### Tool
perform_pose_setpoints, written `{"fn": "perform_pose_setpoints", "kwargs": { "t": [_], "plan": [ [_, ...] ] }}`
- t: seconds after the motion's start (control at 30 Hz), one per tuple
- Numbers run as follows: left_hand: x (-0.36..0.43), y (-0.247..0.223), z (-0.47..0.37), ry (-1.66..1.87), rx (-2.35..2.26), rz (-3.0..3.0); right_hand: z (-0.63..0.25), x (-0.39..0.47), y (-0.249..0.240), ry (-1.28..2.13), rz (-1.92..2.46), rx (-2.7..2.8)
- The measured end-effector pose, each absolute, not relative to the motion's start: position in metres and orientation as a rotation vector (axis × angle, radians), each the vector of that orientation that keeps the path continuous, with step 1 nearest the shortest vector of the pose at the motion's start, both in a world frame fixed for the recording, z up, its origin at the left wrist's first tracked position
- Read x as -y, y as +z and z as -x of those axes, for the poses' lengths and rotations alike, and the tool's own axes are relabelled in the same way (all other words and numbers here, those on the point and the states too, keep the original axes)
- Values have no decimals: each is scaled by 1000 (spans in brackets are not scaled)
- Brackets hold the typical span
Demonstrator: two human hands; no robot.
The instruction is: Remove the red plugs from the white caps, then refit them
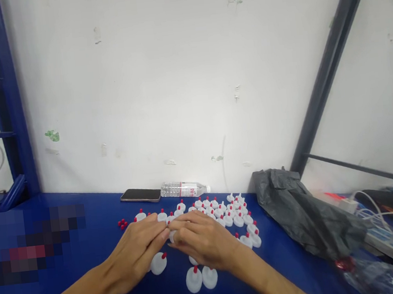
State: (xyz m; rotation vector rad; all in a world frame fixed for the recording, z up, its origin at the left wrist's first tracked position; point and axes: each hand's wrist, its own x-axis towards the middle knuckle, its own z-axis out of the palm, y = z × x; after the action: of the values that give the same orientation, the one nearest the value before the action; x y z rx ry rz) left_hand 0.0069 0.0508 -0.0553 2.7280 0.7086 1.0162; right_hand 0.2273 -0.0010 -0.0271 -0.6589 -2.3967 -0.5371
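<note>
Over the blue table, my left hand and my right hand meet at the fingertips. A white nozzle cap, mostly covered by fingers, shows between them, gripped by my right hand. The fingers of my left hand are pressed together against it; whatever they pinch is hidden. Close in front lie white round caps with red tips, such as one cap below my left hand and another cap nearer me. Many more red-tipped caps spread behind and to the right. Small loose red tips lie left of them.
A phone and a clear water bottle lie along the wall. At right a dark grey plastic bag slumps on the blue table, beside a power strip with white cables. Clear plastic lies at the lower right.
</note>
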Motion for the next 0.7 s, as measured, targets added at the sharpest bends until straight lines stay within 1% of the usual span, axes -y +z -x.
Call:
{"fn": "perform_pose_setpoints", "kwargs": {
  "t": [0.13,0.2,0.23,0.3,0.4,0.43,0.5,0.6,0.7],
  "plan": [
    [-57,-58,-15,982,-780,-2503,-230,-4,-30,-597,646,2393],
    [-64,-53,-8,1033,-826,-2284,-243,-10,-32,-629,696,2379],
    [-69,-48,-1,1088,-857,-2152,-254,-13,-32,-646,750,2356],
    [-80,-35,20,1299,-931,-1930,-284,-23,-32,-550,1056,2203],
    [-99,-15,52,1617,-1026,-1877,-338,-38,-30,-521,1333,1959],
    [-104,-11,60,1619,-1098,-1950,-354,-42,-31,-512,1403,1898],
    [-111,-7,67,1482,-1330,-2137,-378,-51,-34,-474,1515,1846],
    [-116,-12,62,1085,-1646,-2396,-393,-59,-44,-381,1609,1907],
    [-122,-21,56,866,-1672,-2506,-396,-62,-55,-283,1675,1997]
  ]
}}
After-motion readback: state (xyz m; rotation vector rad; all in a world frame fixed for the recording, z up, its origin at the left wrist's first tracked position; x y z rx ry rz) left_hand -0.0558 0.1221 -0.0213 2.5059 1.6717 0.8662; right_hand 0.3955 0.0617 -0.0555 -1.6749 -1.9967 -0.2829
